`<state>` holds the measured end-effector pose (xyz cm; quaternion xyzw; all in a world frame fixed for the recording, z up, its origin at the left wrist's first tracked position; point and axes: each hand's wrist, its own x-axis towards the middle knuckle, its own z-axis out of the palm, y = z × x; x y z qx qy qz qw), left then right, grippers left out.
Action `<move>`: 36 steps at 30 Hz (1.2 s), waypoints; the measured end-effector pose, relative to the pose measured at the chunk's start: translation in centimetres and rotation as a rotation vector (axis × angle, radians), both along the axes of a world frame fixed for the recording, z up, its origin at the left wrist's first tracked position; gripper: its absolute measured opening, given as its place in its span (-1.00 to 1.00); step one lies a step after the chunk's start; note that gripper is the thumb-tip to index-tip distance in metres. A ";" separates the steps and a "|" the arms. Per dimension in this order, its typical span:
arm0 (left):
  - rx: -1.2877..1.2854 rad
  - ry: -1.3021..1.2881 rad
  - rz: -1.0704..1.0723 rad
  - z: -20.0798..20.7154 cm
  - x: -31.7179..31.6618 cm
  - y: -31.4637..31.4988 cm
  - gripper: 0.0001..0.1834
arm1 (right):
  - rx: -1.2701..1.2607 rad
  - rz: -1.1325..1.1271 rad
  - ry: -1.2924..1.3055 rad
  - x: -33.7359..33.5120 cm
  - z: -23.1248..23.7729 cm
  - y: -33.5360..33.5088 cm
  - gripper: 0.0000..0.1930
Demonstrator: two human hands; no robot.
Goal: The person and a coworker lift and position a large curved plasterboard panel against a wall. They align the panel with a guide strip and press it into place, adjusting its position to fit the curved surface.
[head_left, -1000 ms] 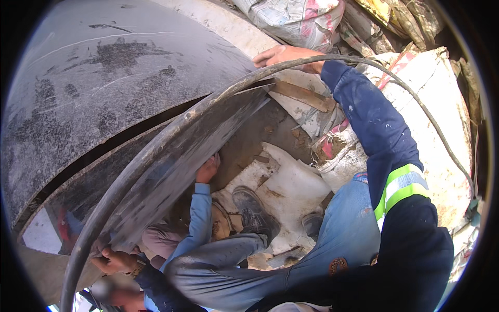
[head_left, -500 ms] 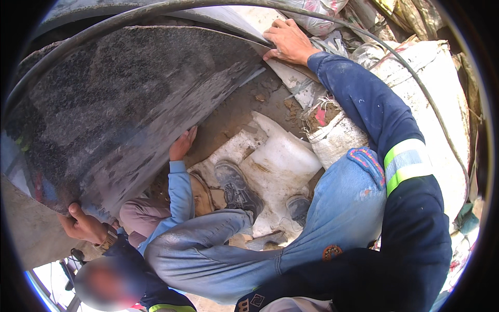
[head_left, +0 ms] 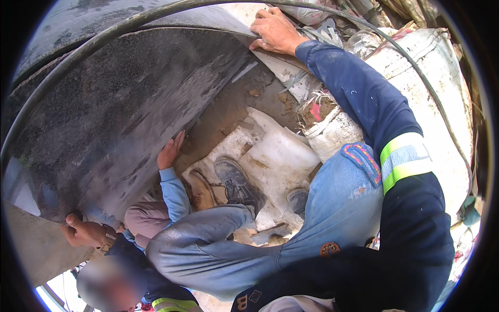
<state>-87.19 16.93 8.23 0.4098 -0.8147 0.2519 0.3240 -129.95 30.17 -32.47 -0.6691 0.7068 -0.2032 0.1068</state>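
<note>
A large dark stone slab (head_left: 130,99) stands tilted on edge across the left and middle. My right hand (head_left: 275,32) grips its far right corner, fingers curled over the top edge and thumb below. At the slab's near left end is my left hand (head_left: 88,232), wearing a watch (head_left: 108,238); its thumb points up and its fingers are partly hidden at the edge. Between them a co-worker's hand (head_left: 170,151), in a light blue sleeve (head_left: 175,191), presses against the slab's lower face.
A black cable (head_left: 99,44) arches in front of the slab. My shoes (head_left: 236,182) stand on dirty white sacking (head_left: 275,151) over wet, muddy ground (head_left: 223,112). White sacks (head_left: 421,88) are heaped to the right. The co-worker crouches at the lower left, close to my knee.
The slab has shifted a little to the left and stands somewhat steeper. My right hand and the co-worker's hand have moved left with it. My left hand stays near the same end.
</note>
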 end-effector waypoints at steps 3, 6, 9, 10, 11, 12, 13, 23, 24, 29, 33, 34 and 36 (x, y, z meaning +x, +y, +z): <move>0.060 0.059 -0.049 0.0 0.8 -0.1 -0.16 | -0.048 -0.037 -0.119 -0.4 -1.4 -0.2 -0.56; 0.103 0.079 -0.056 -0.1 0.4 0.4 -0.16 | -0.040 -0.058 -0.195 -0.1 -1.0 -0.3 -0.56; 0.096 0.046 -0.036 0.2 0.7 -0.3 -0.16 | -0.001 -0.088 -0.221 -0.8 -0.8 0.2 -0.55; 0.077 0.020 -0.017 0.4 0.8 -0.6 -0.15 | 0.018 -0.076 -0.238 -0.8 -0.9 0.1 -0.54; 0.056 -0.006 0.001 0.6 0.9 -0.7 -0.15 | 0.036 -0.064 -0.255 -0.8 -0.9 0.1 -0.53; 0.070 0.007 -0.012 0.7 0.9 -0.5 -0.15 | 0.054 -0.052 -0.272 -0.8 -0.9 0.0 -0.53; 0.088 0.021 -0.031 0.6 0.9 -0.6 -0.14 | 0.053 -0.091 -0.262 -0.4 -0.6 0.3 -0.52; 0.260 0.081 -0.019 0.2 -0.8 2.2 -0.17 | 0.012 -0.083 -0.275 -0.8 0.9 0.1 -0.60; 0.287 0.093 -0.022 0.2 -1.1 2.6 -0.17 | 0.032 -0.104 -0.277 -0.6 1.4 0.3 -0.59; 0.318 0.065 -0.111 0.7 -2.7 2.4 -0.32 | -0.020 -0.104 -0.234 -0.9 -1.4 -0.2 -0.54; 0.271 0.022 -0.180 0.1 -5.3 2.4 -0.35 | -0.034 -0.087 -0.229 -0.6 -1.1 -0.4 -0.55; 0.274 0.030 -0.187 0.3 -6.2 2.9 -0.34 | -0.026 -0.078 -0.222 -0.3 -1.1 -0.7 -0.55; 0.347 0.054 -0.214 0.8 -8.4 3.5 -0.44 | -0.030 -0.039 -0.221 -0.1 -1.3 -0.9 -0.54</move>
